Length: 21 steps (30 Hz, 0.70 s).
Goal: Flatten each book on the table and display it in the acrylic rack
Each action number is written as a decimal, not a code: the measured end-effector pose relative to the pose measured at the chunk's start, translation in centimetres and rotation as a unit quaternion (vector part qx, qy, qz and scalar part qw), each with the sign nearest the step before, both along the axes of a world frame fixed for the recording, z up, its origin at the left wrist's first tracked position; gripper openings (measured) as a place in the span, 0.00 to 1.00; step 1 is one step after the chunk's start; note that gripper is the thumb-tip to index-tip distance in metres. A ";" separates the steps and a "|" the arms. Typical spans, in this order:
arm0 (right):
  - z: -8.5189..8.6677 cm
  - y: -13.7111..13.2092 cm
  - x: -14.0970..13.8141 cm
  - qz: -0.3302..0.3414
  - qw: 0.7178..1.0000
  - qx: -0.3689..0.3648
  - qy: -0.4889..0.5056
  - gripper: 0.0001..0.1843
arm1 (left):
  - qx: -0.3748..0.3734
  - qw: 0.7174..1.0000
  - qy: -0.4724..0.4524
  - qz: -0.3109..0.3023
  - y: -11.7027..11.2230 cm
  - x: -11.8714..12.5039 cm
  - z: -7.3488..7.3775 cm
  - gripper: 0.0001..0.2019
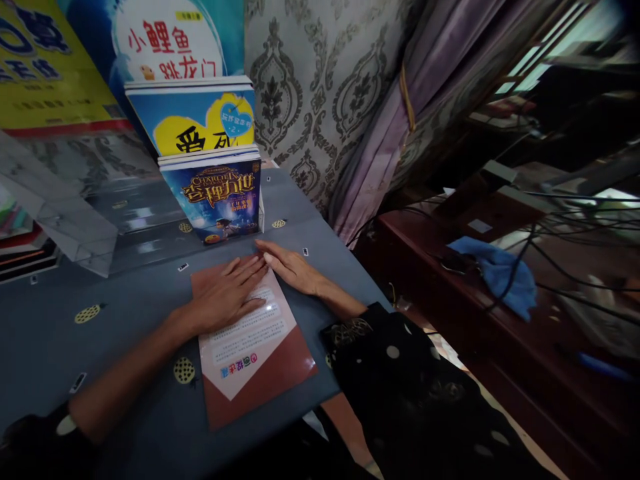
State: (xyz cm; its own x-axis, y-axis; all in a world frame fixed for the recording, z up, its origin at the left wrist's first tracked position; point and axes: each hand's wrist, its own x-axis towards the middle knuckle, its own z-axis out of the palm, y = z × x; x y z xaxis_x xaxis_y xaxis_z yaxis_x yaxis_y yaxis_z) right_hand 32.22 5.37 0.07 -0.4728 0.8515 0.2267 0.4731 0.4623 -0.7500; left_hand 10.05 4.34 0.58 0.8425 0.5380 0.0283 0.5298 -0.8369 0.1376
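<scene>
A thin reddish-brown book (pixel 280 373) with a pale printed panel lies flat on the grey-blue table, its lettering upside down to me. My left hand (pixel 225 297) rests across its upper part, fingers stretched out and palm down. At the book's far right corner is my right hand (pixel 293 267), fingers extended, its fingertips close to those of the left. Just beyond the hands, a dark blue book (pixel 220 200) leans upright in a clear stand, in front of a blue and yellow book (pixel 200 123) and a taller blue book (pixel 170 40).
Left of the stand are a clear plastic holder (pixel 65 200), a yellow book (pixel 50 73) and a stack of books (pixel 25 250). A patterned wall and purple curtain (pixel 375 133) stand behind. On the right, a dark red wooden cabinet (pixel 425 247) bears cables and a blue cloth (pixel 500 273).
</scene>
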 end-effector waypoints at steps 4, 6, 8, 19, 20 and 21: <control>-0.2 0.0 -0.1 0.002 1.000 0.018 -0.009 0.28 | -0.008 1.000 -0.008 -0.027 -0.5 0.6 0.3 0.34; -0.2 0.0 -0.2 0.001 1.000 0.018 -0.013 0.27 | -0.015 0.999 -0.007 -0.041 -1.0 0.8 0.5 0.34; -0.2 0.0 -0.2 -0.002 1.000 0.018 -0.020 0.27 | -0.020 0.998 -0.005 -0.059 -1.5 1.1 0.7 0.34; -0.4 0.0 -0.4 0.003 0.998 0.048 -0.036 0.28 | -0.051 0.990 -0.001 -0.134 -5.7 2.2 0.9 0.31; -0.4 0.0 -0.4 0.003 0.998 0.048 -0.037 0.28 | -0.059 0.988 -0.002 -0.142 -6.2 2.3 1.1 0.31; -0.4 -0.1 -0.4 0.003 0.998 0.046 -0.038 0.28 | -0.067 0.986 -0.002 -0.151 -6.7 2.3 1.2 0.31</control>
